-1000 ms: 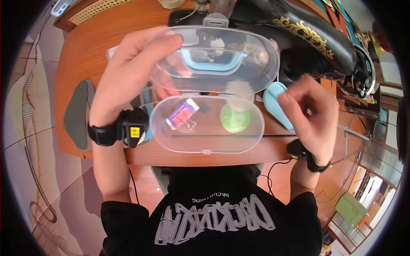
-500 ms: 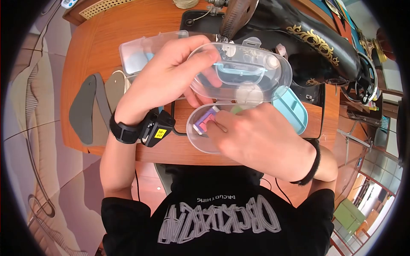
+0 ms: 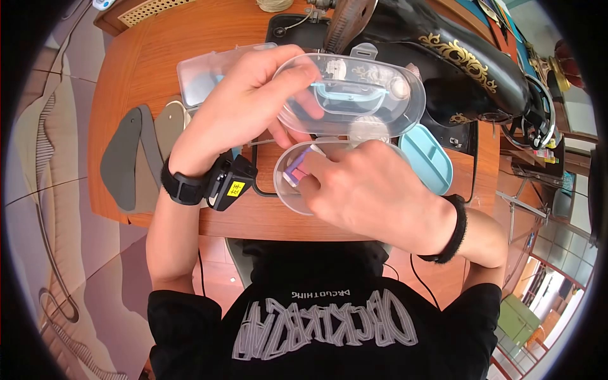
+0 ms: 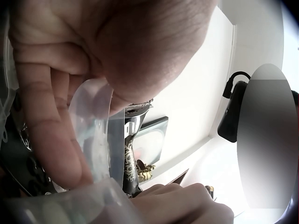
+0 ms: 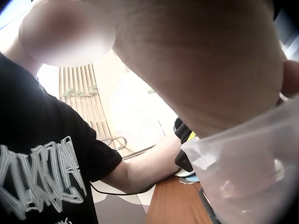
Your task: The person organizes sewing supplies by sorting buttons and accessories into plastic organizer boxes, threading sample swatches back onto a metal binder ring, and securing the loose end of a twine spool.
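My left hand grips the raised lid of a clear oval plastic box, thumb and fingers on its left end; a light-blue handle shows on the lid. Below it is the box's open lower half. Inside lie a purple-and-white block and a pink binder clip. My right hand reaches into this half from the right, thumb and forefinger pinching at the clip. Its knuckles hide most of the interior. In the right wrist view, the box's cloudy wall stands beside the palm.
A light-blue divided tray lies right of the box. Behind stands a black sewing machine with gold ornament. Grey sole-shaped pieces and another clear box are at the left of the wooden table.
My right hand has come from beside the tray into the box, to the pink clip, hiding the green round thing there. The left hand keeps hold of the lid.
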